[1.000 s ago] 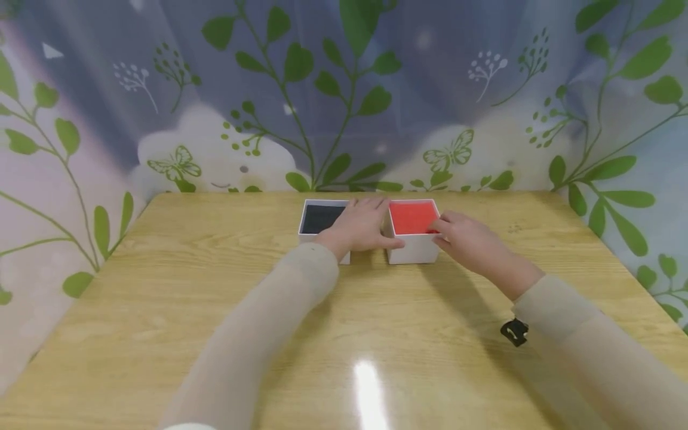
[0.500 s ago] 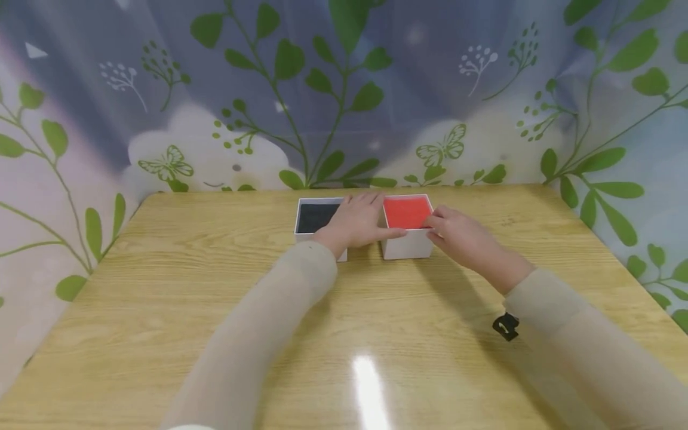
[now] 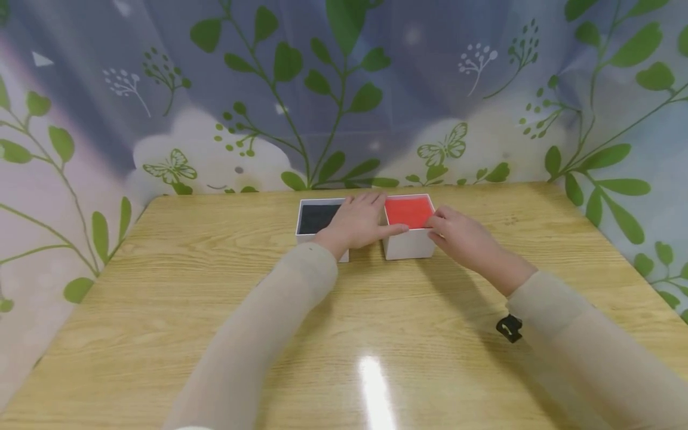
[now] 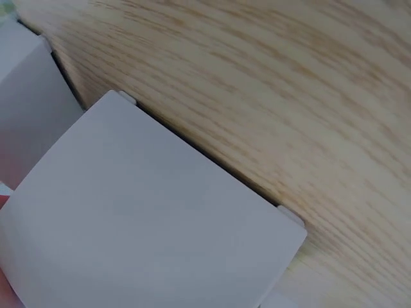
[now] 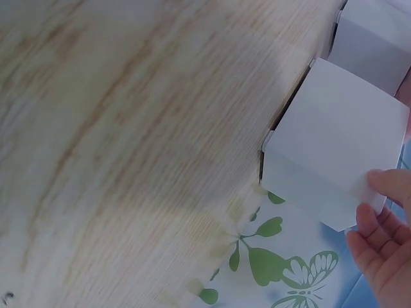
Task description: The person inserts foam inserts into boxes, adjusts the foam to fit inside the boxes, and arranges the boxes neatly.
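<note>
Two square white boxes stand side by side near the table's far edge. The left white box (image 3: pixel 309 237) has a black filling (image 3: pixel 317 218); red material (image 3: pixel 409 212) lies near the top of the right white box (image 3: pixel 411 245). My left hand (image 3: pixel 357 221) stretches over the gap between them, fingers extended, covering part of the left box, with its thumb along the right box's front rim. At the right box's front right corner, my right hand (image 3: pixel 459 236) pinches the wall. In the right wrist view its thumb (image 5: pixel 388 183) lies on the front face, other fingers bent at the side.
Both boxes stand on a wood-grain table (image 3: pixel 344 322) that shows a bright light reflection. Behind it hangs a curtain (image 3: pixel 408 89) with leaves and butterflies. A black clip-like piece (image 3: pixel 509 328) hangs by the right sleeve (image 3: pixel 570 322).
The head view has shifted slightly. Both hands keep nearly the same place at the boxes; the left thumb reaches a little further along the right box's front rim.
</note>
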The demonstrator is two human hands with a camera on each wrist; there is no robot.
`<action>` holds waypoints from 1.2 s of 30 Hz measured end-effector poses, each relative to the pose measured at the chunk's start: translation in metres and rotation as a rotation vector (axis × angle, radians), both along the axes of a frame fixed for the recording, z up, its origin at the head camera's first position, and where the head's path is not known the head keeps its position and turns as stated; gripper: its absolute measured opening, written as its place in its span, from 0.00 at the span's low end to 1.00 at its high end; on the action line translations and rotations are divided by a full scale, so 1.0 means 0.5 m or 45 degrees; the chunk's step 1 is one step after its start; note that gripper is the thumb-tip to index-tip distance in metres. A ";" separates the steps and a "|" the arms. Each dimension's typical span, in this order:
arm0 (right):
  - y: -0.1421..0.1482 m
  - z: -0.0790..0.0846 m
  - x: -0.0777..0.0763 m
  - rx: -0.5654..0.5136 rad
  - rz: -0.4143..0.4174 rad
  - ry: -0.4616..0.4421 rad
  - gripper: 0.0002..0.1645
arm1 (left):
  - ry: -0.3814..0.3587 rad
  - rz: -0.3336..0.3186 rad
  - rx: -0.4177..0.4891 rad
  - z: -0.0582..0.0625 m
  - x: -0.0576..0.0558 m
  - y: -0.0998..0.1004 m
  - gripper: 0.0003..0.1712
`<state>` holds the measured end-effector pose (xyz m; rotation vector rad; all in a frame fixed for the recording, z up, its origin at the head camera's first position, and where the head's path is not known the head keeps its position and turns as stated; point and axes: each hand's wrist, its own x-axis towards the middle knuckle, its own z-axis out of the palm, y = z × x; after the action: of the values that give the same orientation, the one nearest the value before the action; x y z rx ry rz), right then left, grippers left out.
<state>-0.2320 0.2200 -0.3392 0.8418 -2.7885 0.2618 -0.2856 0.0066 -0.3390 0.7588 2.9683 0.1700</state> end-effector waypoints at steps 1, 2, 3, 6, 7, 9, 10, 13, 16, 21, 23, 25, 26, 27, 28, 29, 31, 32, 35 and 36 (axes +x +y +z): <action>0.000 -0.001 -0.001 -0.002 0.003 0.000 0.08 | -0.004 0.007 0.014 0.000 0.000 0.000 0.58; 0.000 -0.002 -0.002 -0.004 0.007 0.000 0.09 | -0.007 0.013 0.028 -0.001 -0.001 0.000 0.58; 0.000 -0.004 -0.003 -0.003 0.013 0.003 0.09 | -0.007 0.019 0.041 -0.002 -0.002 -0.001 0.58; 0.000 -0.011 -0.005 -0.005 0.030 0.008 0.09 | -0.014 0.023 0.045 -0.006 -0.002 -0.001 0.59; 0.000 -0.013 -0.005 -0.007 0.036 0.006 0.09 | -0.015 0.021 0.040 -0.007 -0.002 -0.001 0.59; -0.002 -0.016 -0.004 -0.021 0.044 0.001 0.09 | -0.012 0.021 0.031 -0.008 -0.001 -0.002 0.58; -0.002 -0.017 -0.003 -0.030 0.048 0.000 0.09 | -0.012 0.019 0.024 -0.008 0.000 -0.003 0.58; -0.004 -0.018 0.000 -0.039 0.059 0.002 0.09 | -0.013 0.017 0.010 -0.009 0.001 -0.005 0.57; -0.004 -0.018 0.003 -0.031 0.071 0.022 0.10 | -0.016 0.009 0.000 -0.011 0.004 -0.005 0.57; 0.001 -0.022 0.006 -0.025 0.076 0.060 0.12 | 0.003 -0.015 -0.002 -0.009 0.007 -0.003 0.56; 0.004 -0.024 0.009 -0.034 0.072 0.065 0.14 | 0.016 -0.027 0.005 -0.006 0.007 -0.002 0.55; 0.008 -0.025 0.011 -0.038 0.063 0.060 0.16 | 0.023 -0.032 0.010 -0.003 0.007 0.000 0.54; 0.009 -0.025 0.013 -0.034 0.057 0.056 0.17 | 0.024 -0.031 0.011 -0.002 0.006 0.001 0.54; 0.010 -0.026 0.013 -0.026 0.050 0.051 0.18 | 0.024 -0.029 0.011 -0.002 0.006 0.001 0.54; 0.011 -0.027 0.013 -0.016 0.041 0.042 0.19 | 0.021 -0.024 0.007 -0.002 0.006 0.001 0.54; 0.011 -0.027 0.013 -0.005 0.035 0.035 0.20 | 0.020 -0.018 0.004 -0.002 0.007 0.001 0.54; 0.010 -0.028 0.013 0.021 0.017 0.013 0.22 | 0.019 -0.010 -0.010 -0.004 0.008 0.000 0.54; 0.010 -0.029 0.013 0.032 0.011 -0.002 0.23 | 0.021 -0.008 -0.017 -0.004 0.008 -0.001 0.54; 0.009 -0.028 0.014 0.058 -0.013 -0.062 0.26 | 0.034 -0.015 -0.043 -0.005 0.010 -0.002 0.54; 0.009 -0.027 0.014 0.062 -0.018 -0.088 0.27 | 0.044 -0.016 -0.052 -0.005 0.011 -0.003 0.54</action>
<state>-0.2249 0.2245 -0.3529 0.8389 -2.8747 0.2250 -0.2803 0.0052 -0.3415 0.7835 2.9884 0.0963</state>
